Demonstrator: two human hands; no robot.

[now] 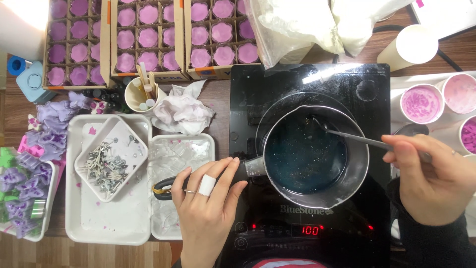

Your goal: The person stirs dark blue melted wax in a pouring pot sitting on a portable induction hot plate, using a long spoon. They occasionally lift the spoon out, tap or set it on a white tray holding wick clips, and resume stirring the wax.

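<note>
A small metal saucepan (358, 164) with dark blue-green liquid (302, 154) sits on a black induction cooktop (258, 99). My left hand (206, 208) grips the pan's black handle (163, 187); one finger wears a white bandage and another a ring. My right hand (431, 178) holds a thin metal stirring utensil (357, 139) whose tip dips into the liquid near the pan's far side.
Cardboard boxes of purple moulded pieces (148, 34) line the back. White trays (109, 218) at left hold metal wick bits (104, 166) and clear moulds. A paper cup of sticks (141, 94), crumpled tissue (183, 111), cups of pink flakes (421, 103), plastic bags of white powder (302, 25).
</note>
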